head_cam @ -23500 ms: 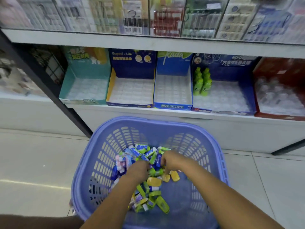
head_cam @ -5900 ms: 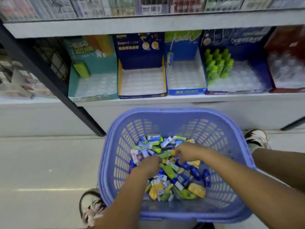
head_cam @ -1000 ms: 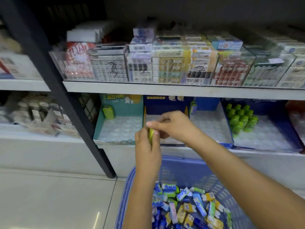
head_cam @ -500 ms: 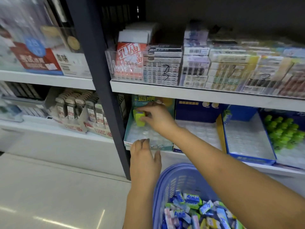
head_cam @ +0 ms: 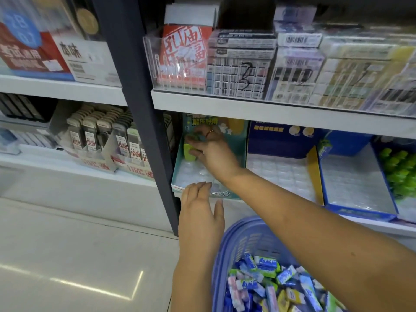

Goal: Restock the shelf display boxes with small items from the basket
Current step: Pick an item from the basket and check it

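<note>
Your right hand [head_cam: 212, 152] reaches deep into the teal display box [head_cam: 235, 131], up at its back left corner. The fingers [head_cam: 199, 134] curl over a yellow-green item [head_cam: 188, 150] that stands upright in that corner, and the thumb lies just beside it. Motion blur smears the fingertips, so you cannot tell whether they pinch the item or only touch it. A ring [head_cam: 210, 132] shows on one finger.

Your left hand [head_cam: 200, 209] is lower and nearer to you, palm down, holding nothing. Its fingers are straight and close together with the thumb spread out to the right. The fingertips lie at the front lip of the teal box; whether they press on it is unclear.

The box floor is a clear tray [head_cam: 193, 173] of small moulded pockets, and the yellow-green item is the only stock visible in it.

To the right on the same shelf [head_cam: 382, 226], a navy display box [head_cam: 281, 137] with yellow sides touches the teal one, then comes a blue display box [head_cam: 358, 185], then green bottles [head_cam: 398, 167] at the frame edge. A black post [head_cam: 135, 86] stands just left of the teal box.

Below your right forearm is the basket [head_cam: 227, 242], purple-blue, on the floor [head_cam: 67, 244] in front of the shelf. The small items [head_cam: 265, 280] are heaped inside it: blue, white, green and yellow packets.
</note>
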### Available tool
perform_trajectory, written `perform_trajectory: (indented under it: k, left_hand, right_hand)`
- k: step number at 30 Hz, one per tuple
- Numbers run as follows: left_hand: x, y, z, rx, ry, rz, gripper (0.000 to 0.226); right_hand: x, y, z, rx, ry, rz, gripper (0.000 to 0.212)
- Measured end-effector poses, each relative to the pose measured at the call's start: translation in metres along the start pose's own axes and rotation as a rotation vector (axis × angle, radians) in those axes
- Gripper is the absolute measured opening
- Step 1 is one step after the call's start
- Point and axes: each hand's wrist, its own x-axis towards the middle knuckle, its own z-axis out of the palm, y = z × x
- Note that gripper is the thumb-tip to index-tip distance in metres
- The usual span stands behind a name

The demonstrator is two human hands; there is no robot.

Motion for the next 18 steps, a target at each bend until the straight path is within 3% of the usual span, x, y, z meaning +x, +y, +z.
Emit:
perform_trajectory:
  k: [3,7,10,12,15,18]
  left_hand:
    - [0.002,-0.002,-0.001,-0.004,-0.011,0.008,0.043]
    - [0.003,0.0,-0.005,-0.041,0.001,-0.009,0.038]
    - [-0.004,0.014,-0.008,-0.155,0.129,0.008,0.031]
    - [-0.009,0.024,-0.007,-0.194,0.163,0.045,0.022]
    - [-0.016,0.039,0.001,-0.206,0.087,0.064,0.015]
    - [-0.027,0.054,0.022,-0.202,-0.031,0.091,0.017]
  right_hand:
    - [-0.003,-0.001,0.003,-0.179,0.025,-0.023,0.041]
    - [0.001,-0.009,-0.013,-0.326,-0.131,-0.04,0.048]
    - [-0.03,-0.015,-0.045,-0.079,-0.227,-0.014,0.053]
    - [-0.07,-0.013,-0.07,0.065,-0.11,0.021,0.046]
    - [-0.146,0.001,-0.094,0.148,0.017,0.109,0.024]
    - [-0.218,0.027,-0.082,0.15,-0.146,0.305,0.016]
